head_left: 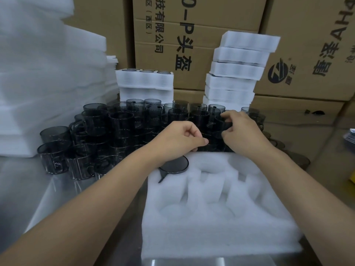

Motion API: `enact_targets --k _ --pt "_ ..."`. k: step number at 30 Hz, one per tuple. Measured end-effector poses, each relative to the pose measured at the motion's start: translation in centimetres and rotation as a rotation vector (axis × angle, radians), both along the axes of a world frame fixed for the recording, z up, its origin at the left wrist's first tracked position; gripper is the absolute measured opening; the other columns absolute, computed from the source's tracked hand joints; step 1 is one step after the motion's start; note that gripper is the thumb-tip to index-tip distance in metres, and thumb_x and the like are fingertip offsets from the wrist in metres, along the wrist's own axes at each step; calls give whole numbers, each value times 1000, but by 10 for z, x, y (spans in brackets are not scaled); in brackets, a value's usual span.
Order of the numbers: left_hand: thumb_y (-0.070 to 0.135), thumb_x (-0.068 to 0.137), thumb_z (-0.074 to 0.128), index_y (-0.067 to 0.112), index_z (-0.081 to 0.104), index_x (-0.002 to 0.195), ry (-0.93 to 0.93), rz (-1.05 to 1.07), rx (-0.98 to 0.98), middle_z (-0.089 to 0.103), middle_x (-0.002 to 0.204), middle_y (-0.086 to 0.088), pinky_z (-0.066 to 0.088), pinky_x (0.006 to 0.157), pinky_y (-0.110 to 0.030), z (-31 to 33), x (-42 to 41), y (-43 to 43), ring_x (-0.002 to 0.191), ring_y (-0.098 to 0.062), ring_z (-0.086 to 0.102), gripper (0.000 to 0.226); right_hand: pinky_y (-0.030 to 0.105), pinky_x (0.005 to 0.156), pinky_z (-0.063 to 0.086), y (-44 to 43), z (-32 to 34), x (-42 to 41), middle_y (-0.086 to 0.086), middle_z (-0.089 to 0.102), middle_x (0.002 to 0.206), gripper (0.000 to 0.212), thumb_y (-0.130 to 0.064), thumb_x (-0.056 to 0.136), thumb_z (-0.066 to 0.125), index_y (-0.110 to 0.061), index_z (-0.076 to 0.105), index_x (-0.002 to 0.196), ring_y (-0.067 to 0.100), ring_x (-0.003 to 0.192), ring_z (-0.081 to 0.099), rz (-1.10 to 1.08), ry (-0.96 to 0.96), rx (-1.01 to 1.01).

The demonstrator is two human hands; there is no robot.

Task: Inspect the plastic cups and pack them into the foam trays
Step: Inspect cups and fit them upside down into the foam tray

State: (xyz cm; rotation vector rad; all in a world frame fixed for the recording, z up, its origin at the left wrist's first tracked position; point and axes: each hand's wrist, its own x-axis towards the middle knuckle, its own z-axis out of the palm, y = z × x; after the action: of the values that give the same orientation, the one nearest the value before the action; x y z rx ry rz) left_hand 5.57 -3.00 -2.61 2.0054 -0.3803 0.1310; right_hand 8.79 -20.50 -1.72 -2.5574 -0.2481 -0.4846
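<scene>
A white foam tray [221, 223] with several round pockets lies in front of me on the metal table. One smoky dark plastic cup [175, 166] sits upside down in its far-left pocket, handle toward me. Behind the tray stands a crowd of stacked dark cups [119, 129]. My left hand [180, 139] hovers over the tray's far edge, fingers curled, thumb and forefinger pinched near the cups. My right hand [240, 129] reaches into the pile and its fingers close around a dark cup [222, 121].
Packed foam trays [236, 73] are stacked at the back right, a shorter stack [146, 83] at centre. Foam sheets [38, 83] pile up on the left. Cardboard boxes [192, 35] form the back wall. The steel table [38, 189] shows at left.
</scene>
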Motion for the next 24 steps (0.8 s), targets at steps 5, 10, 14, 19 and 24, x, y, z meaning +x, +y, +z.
enact_targets --k 5,10,14,19,24 --pt "25 82 73 19 59 69 36 -9 -59 58 53 9 37 47 -7 1 -1 -1 42 5 47 19 22 87 35 2 1 -1 9 48 132 45 -6 89 55 -14 52 133 23 114 51 -67 -19 5" --pt "26 82 73 21 59 69 34 -16 -42 58 52 12 39 48 -8 0 -1 -1 45 2 46 20 24 89 39 3 2 -4 12 50 133 45 -7 89 59 -10 53 133 26 111 55 -117 -37 4" --pt "27 81 73 21 59 68 31 -16 -46 58 52 12 38 49 -9 -1 0 1 46 0 45 20 28 94 42 4 4 -7 13 52 128 44 -7 89 59 -9 54 132 26 114 54 -128 -69 -10" --pt "26 82 73 20 59 69 37 -18 -57 58 53 10 38 47 -8 -1 1 1 43 4 47 20 30 92 45 5 7 -12 13 52 123 32 -10 91 62 -10 64 122 27 102 59 -106 -210 -48" --pt "22 85 69 18 61 81 62 6 -130 63 55 10 38 45 -10 -1 3 1 43 0 49 10 20 76 37 8 8 -15 1 49 104 16 -16 91 62 -9 70 104 17 84 54 -37 -390 -6"
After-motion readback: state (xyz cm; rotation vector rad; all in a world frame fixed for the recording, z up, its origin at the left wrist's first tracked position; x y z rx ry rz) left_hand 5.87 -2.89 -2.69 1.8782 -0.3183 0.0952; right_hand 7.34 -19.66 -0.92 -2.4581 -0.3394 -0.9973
